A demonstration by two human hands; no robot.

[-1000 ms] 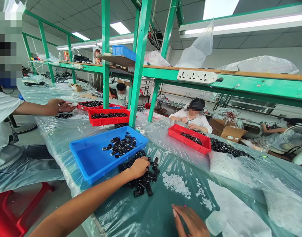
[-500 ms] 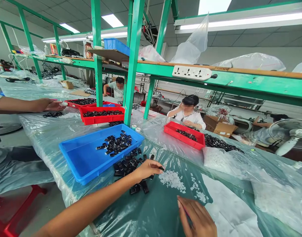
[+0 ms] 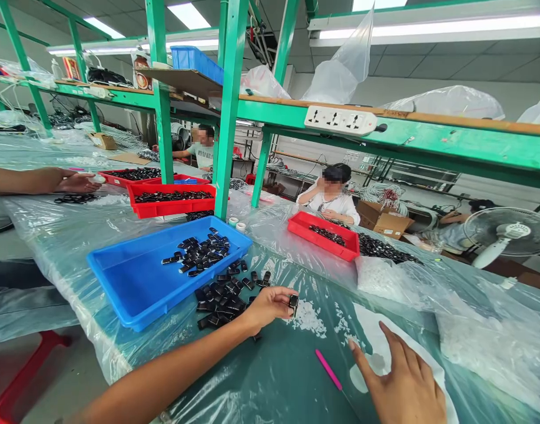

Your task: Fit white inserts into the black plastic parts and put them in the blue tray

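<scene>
Between thumb and fingers, my left hand (image 3: 272, 307) pinches a small black plastic part (image 3: 293, 302), held just above the table beside a pile of small white pieces (image 3: 309, 320). My right hand (image 3: 402, 377) is open with fingers spread, over a white sheet (image 3: 440, 377). Left of that hand, a pink-handled tool (image 3: 328, 369) lies on the green table; its thin far end is hard to make out. Loose black parts (image 3: 221, 300) are heaped behind my left wrist. More of them lie in the blue tray (image 3: 132, 294).
Red trays (image 3: 172, 206) (image 3: 325, 235) of black parts stand farther back. Clear bags (image 3: 481, 347) of white pieces lie at the right. A green shelf post (image 3: 231, 112) rises behind the blue tray. A co-worker's hand (image 3: 79, 181) is at the left; another person sits opposite.
My right hand has let go of the pink-handled tool, moved right and spread its fingers. My left hand has turned the black part more into view. The camera view has shifted slightly.
</scene>
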